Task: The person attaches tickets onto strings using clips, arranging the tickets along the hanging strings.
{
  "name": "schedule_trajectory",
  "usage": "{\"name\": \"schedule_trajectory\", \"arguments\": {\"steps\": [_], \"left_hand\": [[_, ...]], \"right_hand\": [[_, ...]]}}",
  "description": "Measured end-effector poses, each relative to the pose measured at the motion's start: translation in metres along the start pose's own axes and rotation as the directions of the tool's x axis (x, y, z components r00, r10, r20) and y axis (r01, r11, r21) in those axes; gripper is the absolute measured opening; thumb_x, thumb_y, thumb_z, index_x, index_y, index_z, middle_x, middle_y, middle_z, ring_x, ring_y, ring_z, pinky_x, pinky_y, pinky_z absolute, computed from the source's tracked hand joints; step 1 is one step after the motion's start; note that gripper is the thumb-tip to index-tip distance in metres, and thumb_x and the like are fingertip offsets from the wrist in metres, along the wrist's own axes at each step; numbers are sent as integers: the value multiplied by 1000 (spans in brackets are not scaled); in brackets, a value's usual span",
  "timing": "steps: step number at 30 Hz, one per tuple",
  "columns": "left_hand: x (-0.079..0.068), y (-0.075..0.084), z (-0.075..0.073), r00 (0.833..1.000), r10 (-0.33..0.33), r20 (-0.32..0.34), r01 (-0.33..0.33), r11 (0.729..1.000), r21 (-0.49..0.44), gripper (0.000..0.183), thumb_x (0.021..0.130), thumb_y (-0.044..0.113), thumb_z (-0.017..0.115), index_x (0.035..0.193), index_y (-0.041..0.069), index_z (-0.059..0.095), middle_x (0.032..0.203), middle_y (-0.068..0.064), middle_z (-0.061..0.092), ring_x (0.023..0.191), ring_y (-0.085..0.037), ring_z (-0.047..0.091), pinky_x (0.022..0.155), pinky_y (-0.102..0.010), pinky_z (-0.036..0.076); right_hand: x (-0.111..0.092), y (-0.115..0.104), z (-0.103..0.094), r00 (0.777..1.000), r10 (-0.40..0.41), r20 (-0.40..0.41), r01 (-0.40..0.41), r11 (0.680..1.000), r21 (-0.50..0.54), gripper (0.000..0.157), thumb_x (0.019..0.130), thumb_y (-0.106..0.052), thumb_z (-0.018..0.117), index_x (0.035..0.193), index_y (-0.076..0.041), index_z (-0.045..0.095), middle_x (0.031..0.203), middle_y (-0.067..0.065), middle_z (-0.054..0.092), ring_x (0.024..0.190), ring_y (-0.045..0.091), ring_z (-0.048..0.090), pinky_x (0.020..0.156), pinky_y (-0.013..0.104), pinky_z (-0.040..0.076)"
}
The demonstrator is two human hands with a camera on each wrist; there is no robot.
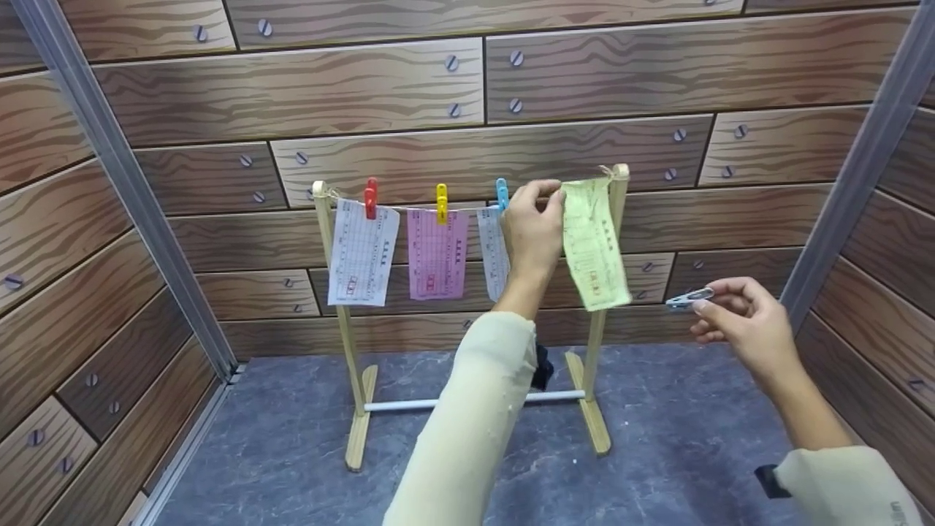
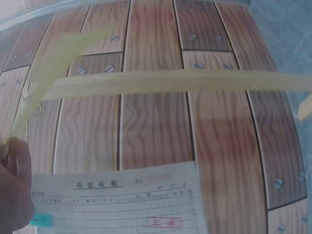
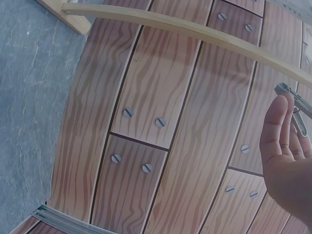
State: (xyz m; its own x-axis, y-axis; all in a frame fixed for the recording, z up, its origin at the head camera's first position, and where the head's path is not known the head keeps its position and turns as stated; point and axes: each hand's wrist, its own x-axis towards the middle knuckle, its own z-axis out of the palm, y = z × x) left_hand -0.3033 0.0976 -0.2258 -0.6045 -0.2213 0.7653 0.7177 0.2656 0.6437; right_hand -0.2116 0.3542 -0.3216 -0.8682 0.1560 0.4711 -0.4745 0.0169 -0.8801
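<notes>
My left hand (image 1: 535, 230) pinches the top corner of a yellow-green paper slip (image 1: 595, 245) at the string, close to the right post. The slip hangs down, slightly curled. Off to the right, my right hand (image 1: 756, 329) holds a pale grey-blue clothespin (image 1: 689, 297) between thumb and fingers, apart from the slip; the same clothespin (image 3: 294, 108) shows in the right wrist view. Along the string hang a white slip (image 1: 363, 256) under a red clothespin (image 1: 371, 199), a pink slip (image 1: 437, 256) under a yellow one, and another white slip (image 1: 491, 248) under a blue one, partly hidden by my left hand.
A wooden stand holds up the string, with a right post (image 1: 618, 212), a left post (image 1: 325, 226), feet and a white crossbar (image 1: 400, 405). A black object (image 1: 542, 367) is partly hidden behind my left sleeve. Wood-patterned walls (image 1: 365, 88) enclose the grey tabletop (image 1: 277, 453).
</notes>
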Motion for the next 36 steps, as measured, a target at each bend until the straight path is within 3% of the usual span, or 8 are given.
{"name": "schedule_trajectory", "arguments": {"steps": [3,8,16,25,31,36], "left_hand": [[6,1,3,1000,-11,-11,12,996,85,8,89,0,70,96,3,73,90,-7,71,78,-15,67,70,-20,49],[9,1,7,998,-55,-30,59,984,170,21,89,-5,67,107,2,74,97,-11,73,86,-22,68,75,-31,51],[9,7,13,973,-220,-69,228,961,153,17,94,2,65,108,1,75,96,-12,69,92,-26,65,78,-33,50],[6,10,15,975,-203,-92,213,969,124,6,92,3,67,89,5,72,86,-7,64,87,-24,62,76,-33,47],[4,18,9,980,-196,-23,195,949,247,13,90,0,58,90,12,65,86,-1,65,80,-21,63,67,-34,48],[7,20,8,970,-227,85,189,928,321,26,86,-3,58,105,14,64,91,-1,65,80,-20,61,66,-33,47]], "right_hand": [[2,-2,2,1000,8,-1,-8,1000,2,24,90,9,69,108,7,54,84,13,69,60,19,69,55,31,57],[6,-8,7,1000,-2,8,2,1000,-13,23,90,9,68,108,6,54,84,10,69,60,19,69,56,31,57],[21,-34,25,994,-98,38,98,995,-5,21,90,9,69,106,8,55,85,8,71,58,19,69,56,31,57],[36,-65,53,993,-107,46,105,994,39,22,90,8,70,106,5,56,80,9,69,58,18,69,54,31,57],[41,-74,58,990,-127,64,125,992,32,23,90,7,70,107,4,56,82,10,69,58,18,69,54,31,57],[41,-76,60,989,-134,66,132,991,27,22,89,7,69,107,4,56,81,9,70,57,18,69,53,31,57]]}}
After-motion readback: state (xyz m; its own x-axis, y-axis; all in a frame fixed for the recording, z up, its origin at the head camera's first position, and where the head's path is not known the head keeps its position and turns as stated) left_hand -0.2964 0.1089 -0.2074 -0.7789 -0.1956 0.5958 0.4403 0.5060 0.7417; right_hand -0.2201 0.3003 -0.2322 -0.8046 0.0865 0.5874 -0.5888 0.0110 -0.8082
